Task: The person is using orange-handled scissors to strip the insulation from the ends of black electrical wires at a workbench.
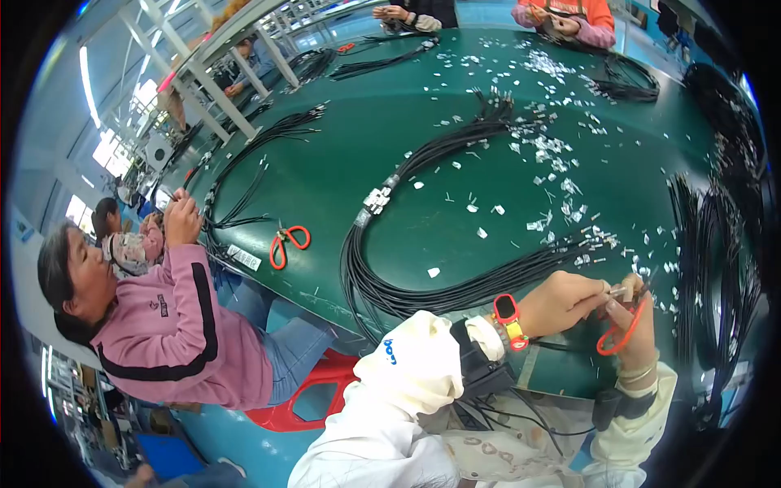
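Observation:
My left hand, with a red watch on its wrist, is closed in a pinch near the right end of a black cable bundle. What lies between its fingertips is too small to make out, perhaps a cable end. Close against it, my right hand is closed around small scissors with a red-orange handle; the blades are mostly hidden. The black cable bundle bends in a U across the green table, tied with white tape. A white bunch of connectors sits on it.
White scraps litter the table. Another pair of red-handled scissors lies left of the bundle. More black cables hang at the right edge. A co-worker in pink sits at left on a red stool; others work across the table.

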Motion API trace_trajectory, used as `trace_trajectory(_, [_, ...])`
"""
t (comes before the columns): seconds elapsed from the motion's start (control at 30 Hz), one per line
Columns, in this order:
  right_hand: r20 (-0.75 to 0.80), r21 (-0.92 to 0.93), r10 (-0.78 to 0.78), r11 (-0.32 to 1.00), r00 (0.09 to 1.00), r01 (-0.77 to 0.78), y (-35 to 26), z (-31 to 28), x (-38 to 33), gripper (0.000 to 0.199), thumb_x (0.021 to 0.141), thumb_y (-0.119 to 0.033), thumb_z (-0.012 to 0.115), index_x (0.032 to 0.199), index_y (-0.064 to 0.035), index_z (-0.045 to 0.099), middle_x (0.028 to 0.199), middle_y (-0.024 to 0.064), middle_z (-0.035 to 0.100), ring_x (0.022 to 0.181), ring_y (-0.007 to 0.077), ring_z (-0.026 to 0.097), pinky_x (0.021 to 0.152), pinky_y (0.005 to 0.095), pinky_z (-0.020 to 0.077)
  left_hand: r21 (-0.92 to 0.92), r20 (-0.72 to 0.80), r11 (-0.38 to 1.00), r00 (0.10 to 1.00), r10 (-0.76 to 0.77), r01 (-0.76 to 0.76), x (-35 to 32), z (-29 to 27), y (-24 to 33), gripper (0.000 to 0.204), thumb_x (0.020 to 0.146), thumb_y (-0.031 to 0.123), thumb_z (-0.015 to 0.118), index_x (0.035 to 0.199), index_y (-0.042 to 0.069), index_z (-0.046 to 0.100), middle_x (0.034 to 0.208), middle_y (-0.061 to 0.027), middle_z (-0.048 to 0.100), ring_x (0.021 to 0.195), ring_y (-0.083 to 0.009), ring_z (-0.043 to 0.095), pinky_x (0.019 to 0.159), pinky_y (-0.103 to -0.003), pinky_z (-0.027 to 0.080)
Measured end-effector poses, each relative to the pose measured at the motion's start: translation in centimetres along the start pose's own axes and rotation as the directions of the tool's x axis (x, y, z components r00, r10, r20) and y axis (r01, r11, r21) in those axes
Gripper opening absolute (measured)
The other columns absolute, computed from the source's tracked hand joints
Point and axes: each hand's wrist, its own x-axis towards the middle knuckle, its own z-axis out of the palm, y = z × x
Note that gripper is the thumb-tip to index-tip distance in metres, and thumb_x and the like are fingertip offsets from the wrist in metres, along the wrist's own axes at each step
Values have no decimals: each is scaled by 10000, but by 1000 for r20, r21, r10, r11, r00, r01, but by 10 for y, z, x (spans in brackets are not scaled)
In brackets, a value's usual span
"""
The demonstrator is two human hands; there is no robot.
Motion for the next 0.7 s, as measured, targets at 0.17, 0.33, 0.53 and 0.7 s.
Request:
trace_trajectory(0.17, [-344, -307, -443, 886, 828, 347, 37, 0, 21, 260, 750, 45, 592, 762, -91, 370, 787, 57, 546, 704, 109, 494, 683, 215, 394, -152, 1, 956, 967, -254, 251, 9, -2, -20, 86, 811, 56, 542, 773, -11, 579, 543, -97, 537, 462, -190, 535, 453, -272, 405])
trace_trajectory(0.33, [-199, -530, -505, 776, 840, 342, -29, -131, 10, 271, 759, 52, 584, 739, -84, 351, 713, 19, 496, 669, 93, 472, 627, 211, 386, -231, -53, 956, 978, -200, 183, 67, 110, -38, 109, 806, 65, 539, 739, -15, 570, 538, -96, 536, 455, -204, 533, 437, -274, 394])
trace_trajectory(0.53, [-244, -553, -392, 808, 887, 204, -18, -159, 25, 278, 763, 44, 588, 713, -85, 348, 673, 5, 448, 621, 89, 427, 593, 219, 366, 38, -184, 990, 975, -125, 134, 63, 122, -63, 90, 732, 63, 559, 652, 22, 550, 522, -76, 524, 482, -201, 525, 491, -293, 380])
trace_trajectory(0.7, [-183, -832, -400, 550, 898, 76, 6, -110, 26, 246, 738, 43, 578, 693, -60, 360, 612, 21, 405, 582, 102, 402, 537, 243, 328, 709, 84, 693, 992, 98, -129, 26, 91, -54, 79, 635, 103, 569, 572, 84, 526, 527, -34, 523, 518, -183, 519, 562, -296, 356])
